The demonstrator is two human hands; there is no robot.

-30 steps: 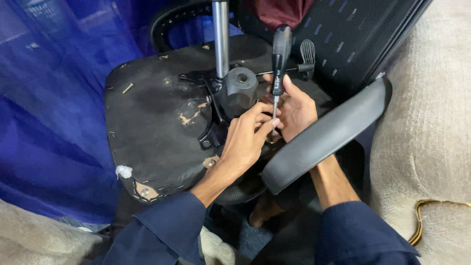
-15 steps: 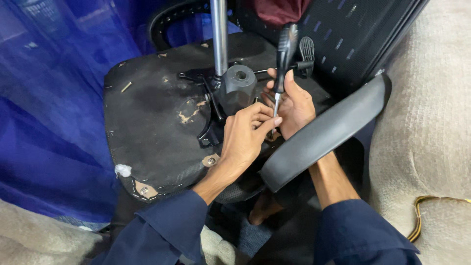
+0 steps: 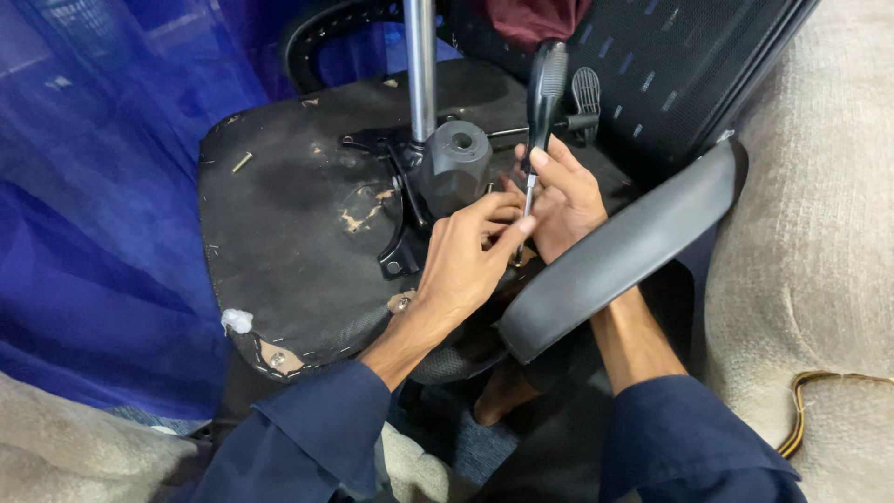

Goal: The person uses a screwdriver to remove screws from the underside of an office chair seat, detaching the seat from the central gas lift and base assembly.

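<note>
An office chair lies upside down, its worn black seat underside facing me. A screwdriver with a black handle stands nearly upright beside the grey mechanism hub. My left hand pinches the lower shaft between fingertips and thumb. Behind the shaft, my right hand has its thumb pressed against the bottom of the handle. The screwdriver tip is hidden between my fingers. A grey curved armrest crosses over my right forearm.
A shiny metal gas cylinder rises from the hub. The black mesh backrest and a lever knob lie behind. Blue sheeting hangs on the left, beige cushioning on the right with a yellow cable.
Both hands stay on the screwdriver in almost the same place; my fingers have shifted slightly around the shaft.
</note>
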